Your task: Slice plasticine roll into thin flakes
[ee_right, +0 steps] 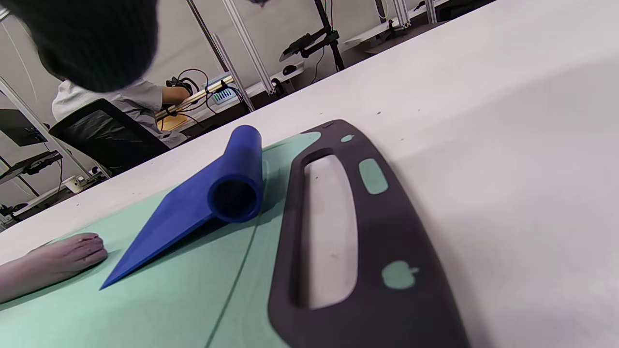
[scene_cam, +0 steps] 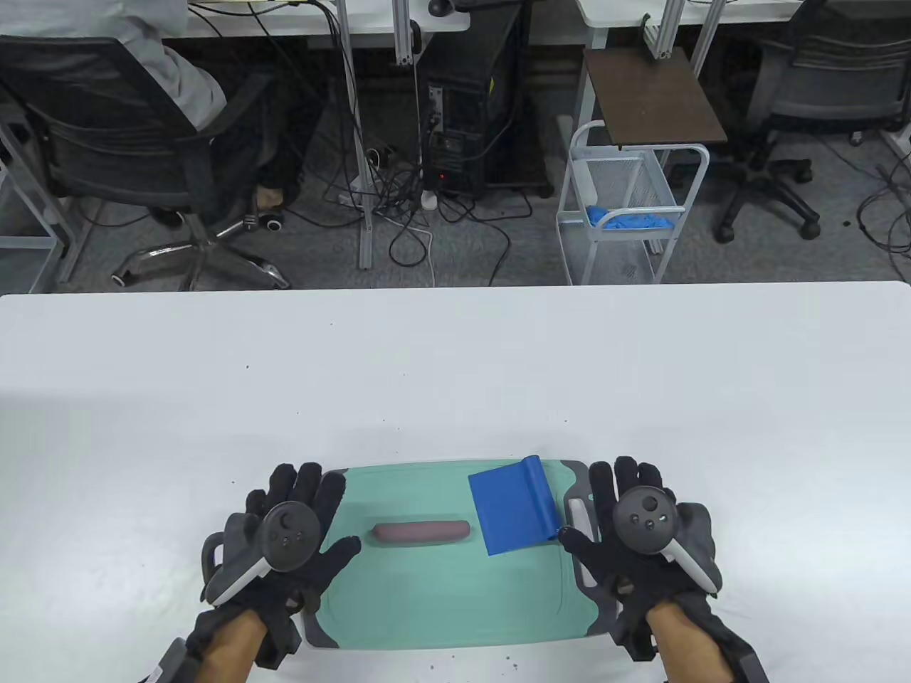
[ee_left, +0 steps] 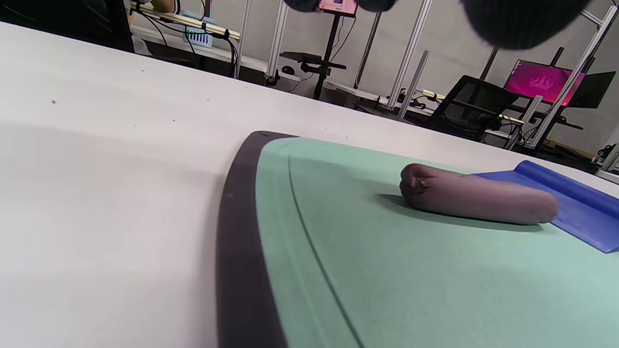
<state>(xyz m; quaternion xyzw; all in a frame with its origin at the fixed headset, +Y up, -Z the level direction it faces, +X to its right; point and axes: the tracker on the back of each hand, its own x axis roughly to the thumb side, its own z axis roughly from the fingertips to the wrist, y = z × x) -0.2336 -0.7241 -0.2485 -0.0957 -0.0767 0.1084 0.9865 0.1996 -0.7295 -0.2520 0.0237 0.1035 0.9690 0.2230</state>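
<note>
Brown-purple plasticine roll (scene_cam: 422, 533) lies mid green cutting board (scene_cam: 441, 612), long axis left-right. Blue plastic scraper with rolled handle (scene_cam: 514, 514) just right of roll, handle toward right hand (scene_cam: 640, 541): nearer hand. Left hand (scene_cam: 285, 533) at board's left edge. Both hands' fingers spread, holding nothing.

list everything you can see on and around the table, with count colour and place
plasticine roll: 1, brown-purple, lying uncut at the middle of the cutting board
scraper: 1, blue, flat blade with rolled tube handle, on the board right of the roll
cutting board: 1, green with dark grey rim and handle slot, near edge of the table
table: 1, white
wire cart: 1, white, beyond the table
left hand: 1, black glove, at the board's left edge
right hand: 1, black glove, at the board's right edge
</note>
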